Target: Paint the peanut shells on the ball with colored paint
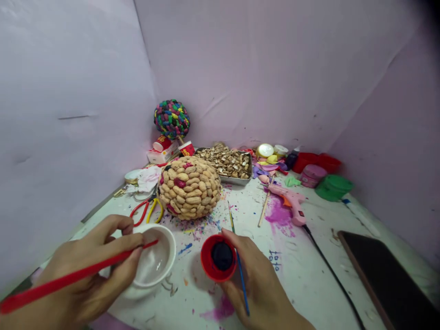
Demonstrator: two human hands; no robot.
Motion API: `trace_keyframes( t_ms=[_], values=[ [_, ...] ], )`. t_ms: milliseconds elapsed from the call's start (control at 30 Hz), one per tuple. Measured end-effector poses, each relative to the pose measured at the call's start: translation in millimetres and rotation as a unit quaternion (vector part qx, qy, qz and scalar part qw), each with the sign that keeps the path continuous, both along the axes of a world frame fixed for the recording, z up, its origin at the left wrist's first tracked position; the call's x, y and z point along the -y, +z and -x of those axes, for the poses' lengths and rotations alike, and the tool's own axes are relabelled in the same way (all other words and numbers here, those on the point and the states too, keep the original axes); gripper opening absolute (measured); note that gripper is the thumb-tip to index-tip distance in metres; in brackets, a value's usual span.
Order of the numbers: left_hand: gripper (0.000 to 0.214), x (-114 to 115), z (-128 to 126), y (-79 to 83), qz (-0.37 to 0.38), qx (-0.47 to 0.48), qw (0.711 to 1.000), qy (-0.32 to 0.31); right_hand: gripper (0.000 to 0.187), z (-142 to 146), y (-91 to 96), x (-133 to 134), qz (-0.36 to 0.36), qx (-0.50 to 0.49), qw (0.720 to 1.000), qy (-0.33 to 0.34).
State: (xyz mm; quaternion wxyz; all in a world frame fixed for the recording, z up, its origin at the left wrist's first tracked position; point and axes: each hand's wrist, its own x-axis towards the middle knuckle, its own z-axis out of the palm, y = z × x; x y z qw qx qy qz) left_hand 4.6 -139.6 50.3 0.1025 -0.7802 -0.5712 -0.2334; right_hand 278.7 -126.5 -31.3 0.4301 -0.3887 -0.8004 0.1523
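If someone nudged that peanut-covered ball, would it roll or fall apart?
The peanut-covered ball looks rounded, so it would probably rock or roll. Its shell surface seems bumpy, likely easy to grip. The stuck-on shells may crack or flake under pressure.

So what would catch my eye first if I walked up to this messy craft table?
Probably the peanut-shell ball in the middle of the paint-splattered table, with a multicoloured ball behind it by the wall. Nearer, the left hand holds a red brush over a white bowl, and the right hand grips a red paint pot.
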Motion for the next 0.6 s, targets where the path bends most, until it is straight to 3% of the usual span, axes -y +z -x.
trace_keyframes(
  t_ms=[167, 400, 600],
  values=[
    [0.022, -4, -9, 9.7, -0.004, -0.057, 0.992, -0.11, 0.061, 4, -3.5, 4, 0.011, -0.018, 1.0, 0.017],
    [0.032, -6, -25, 23.7, 0.043, -0.111, 0.983, -0.142, 0.069, 9, -10.3, 4, 0.034, -0.034, 0.998, 0.044],
    [0.039, -10, -39, 33.6, 0.041, -0.166, 0.969, -0.179, 0.065, 11, -10.1, 4, 0.044, -0.038, 0.997, 0.042]
  ],
)
